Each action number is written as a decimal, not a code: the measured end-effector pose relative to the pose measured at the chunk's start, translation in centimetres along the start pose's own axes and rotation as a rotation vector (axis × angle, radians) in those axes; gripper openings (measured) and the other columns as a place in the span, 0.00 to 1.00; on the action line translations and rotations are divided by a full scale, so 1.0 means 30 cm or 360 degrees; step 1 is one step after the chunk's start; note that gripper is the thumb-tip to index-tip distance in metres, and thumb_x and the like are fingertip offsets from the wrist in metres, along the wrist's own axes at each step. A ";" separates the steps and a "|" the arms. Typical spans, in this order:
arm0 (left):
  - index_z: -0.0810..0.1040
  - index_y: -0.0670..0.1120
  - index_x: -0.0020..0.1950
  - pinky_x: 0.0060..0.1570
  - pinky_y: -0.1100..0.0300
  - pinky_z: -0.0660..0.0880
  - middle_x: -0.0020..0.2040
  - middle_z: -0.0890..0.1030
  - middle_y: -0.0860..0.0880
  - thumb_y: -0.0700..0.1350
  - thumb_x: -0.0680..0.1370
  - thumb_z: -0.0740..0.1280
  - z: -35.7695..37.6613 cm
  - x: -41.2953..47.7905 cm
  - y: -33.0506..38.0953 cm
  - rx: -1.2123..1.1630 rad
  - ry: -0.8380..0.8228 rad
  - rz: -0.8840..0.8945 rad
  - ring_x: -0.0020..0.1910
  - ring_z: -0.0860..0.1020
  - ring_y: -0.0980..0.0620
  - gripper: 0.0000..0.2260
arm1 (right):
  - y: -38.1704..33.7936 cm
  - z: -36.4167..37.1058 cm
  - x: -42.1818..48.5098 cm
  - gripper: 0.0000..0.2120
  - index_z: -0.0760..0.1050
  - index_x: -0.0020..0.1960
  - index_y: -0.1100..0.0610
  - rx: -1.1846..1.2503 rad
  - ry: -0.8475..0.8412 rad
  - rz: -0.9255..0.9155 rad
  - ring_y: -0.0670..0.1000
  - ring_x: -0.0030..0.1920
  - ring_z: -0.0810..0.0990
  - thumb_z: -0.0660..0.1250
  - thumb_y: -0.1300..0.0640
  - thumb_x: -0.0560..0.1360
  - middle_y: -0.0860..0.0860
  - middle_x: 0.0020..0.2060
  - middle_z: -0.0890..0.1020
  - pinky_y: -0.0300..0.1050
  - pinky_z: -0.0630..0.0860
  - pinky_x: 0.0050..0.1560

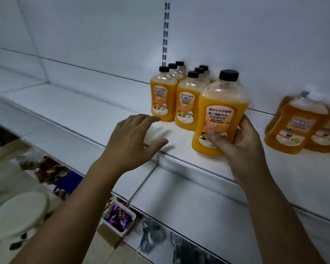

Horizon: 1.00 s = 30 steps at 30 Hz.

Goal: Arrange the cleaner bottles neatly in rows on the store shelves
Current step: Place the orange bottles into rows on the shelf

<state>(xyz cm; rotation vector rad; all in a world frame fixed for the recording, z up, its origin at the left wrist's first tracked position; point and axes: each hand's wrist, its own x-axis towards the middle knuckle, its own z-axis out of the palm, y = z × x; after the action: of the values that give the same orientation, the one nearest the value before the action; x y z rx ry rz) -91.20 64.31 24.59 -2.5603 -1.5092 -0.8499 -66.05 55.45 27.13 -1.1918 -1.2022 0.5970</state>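
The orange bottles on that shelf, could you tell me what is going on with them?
A person is stocking the shelf. The right grip holds one orange bottle by its lower part near the shelf's front edge, beside two rows of three matching bottles. The left grip hovers open, holding nothing. Darker amber bottles stand further right.

Faces white metal store shelving under dim, cool light: a plain back panel (103, 35) split by a slotted upright (166, 31) at the far side, an upper shelf (80, 109) running left to right, a lower shelf (198, 204) nearer, pale tan floor (103, 254) at near left.
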 end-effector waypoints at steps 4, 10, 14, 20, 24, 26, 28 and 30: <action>0.73 0.57 0.74 0.67 0.46 0.73 0.71 0.77 0.54 0.72 0.79 0.60 0.079 0.120 -0.068 -0.0092 -0.0094 0.0167 0.70 0.75 0.49 0.29 | 0.015 0.029 0.087 0.26 0.77 0.67 0.48 -0.0095 0.0170 0.0031 0.48 0.60 0.85 0.80 0.52 0.71 0.44 0.59 0.86 0.60 0.81 0.63; 0.80 0.56 0.67 0.56 0.52 0.77 0.66 0.81 0.55 0.69 0.81 0.57 0.167 0.166 -0.099 -0.0155 -0.0222 0.0168 0.64 0.77 0.51 0.25 | 0.022 0.004 0.176 0.27 0.78 0.66 0.46 -0.0196 0.0316 0.0108 0.47 0.60 0.84 0.79 0.48 0.68 0.44 0.59 0.86 0.59 0.80 0.64; 0.79 0.58 0.67 0.55 0.55 0.75 0.67 0.80 0.57 0.68 0.81 0.58 0.183 0.158 -0.109 -0.0163 -0.0185 0.0141 0.66 0.76 0.54 0.23 | 0.038 -0.006 0.237 0.23 0.77 0.63 0.43 -0.0198 0.0337 0.0195 0.42 0.55 0.84 0.79 0.53 0.70 0.40 0.54 0.86 0.50 0.82 0.60; 0.79 0.57 0.67 0.57 0.54 0.76 0.67 0.80 0.57 0.69 0.79 0.55 0.180 0.160 -0.111 -0.0192 -0.0198 0.0149 0.66 0.77 0.53 0.26 | 0.104 0.012 0.264 0.27 0.72 0.64 0.43 -0.0354 0.0370 0.0205 0.37 0.48 0.81 0.80 0.54 0.71 0.36 0.52 0.81 0.36 0.78 0.46; 0.78 0.57 0.68 0.57 0.53 0.76 0.68 0.80 0.56 0.69 0.79 0.55 0.186 0.159 -0.111 -0.0194 -0.0202 0.0140 0.66 0.77 0.53 0.26 | 0.132 0.027 0.273 0.34 0.69 0.72 0.47 -0.0526 0.0404 0.0153 0.45 0.56 0.81 0.81 0.53 0.71 0.46 0.64 0.81 0.46 0.80 0.55; 0.78 0.57 0.68 0.57 0.54 0.76 0.68 0.80 0.56 0.69 0.79 0.55 0.186 0.157 -0.112 -0.0196 -0.0200 0.0137 0.66 0.77 0.53 0.26 | 0.138 0.030 0.267 0.37 0.67 0.74 0.47 -0.0578 0.0394 0.0155 0.48 0.60 0.79 0.82 0.53 0.71 0.47 0.68 0.79 0.49 0.80 0.57; 0.79 0.57 0.68 0.57 0.54 0.76 0.67 0.80 0.56 0.69 0.79 0.55 0.185 0.154 -0.112 -0.0195 -0.0192 0.0136 0.66 0.77 0.53 0.27 | 0.146 0.028 0.254 0.40 0.65 0.76 0.47 -0.0655 0.0353 0.0162 0.48 0.61 0.78 0.82 0.53 0.70 0.47 0.68 0.78 0.49 0.80 0.57; 0.79 0.57 0.68 0.57 0.54 0.76 0.68 0.80 0.56 0.69 0.79 0.54 0.184 0.155 -0.111 -0.0194 -0.0197 0.0134 0.66 0.77 0.53 0.27 | 0.152 0.025 0.245 0.42 0.64 0.77 0.47 -0.0748 0.0331 0.0147 0.48 0.61 0.77 0.83 0.53 0.70 0.49 0.70 0.78 0.51 0.80 0.58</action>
<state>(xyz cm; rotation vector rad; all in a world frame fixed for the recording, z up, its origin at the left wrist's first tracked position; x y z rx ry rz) -89.84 71.47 21.37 -2.7903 -1.4085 -0.8117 -63.43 63.60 25.68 -1.6685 -1.1451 0.2507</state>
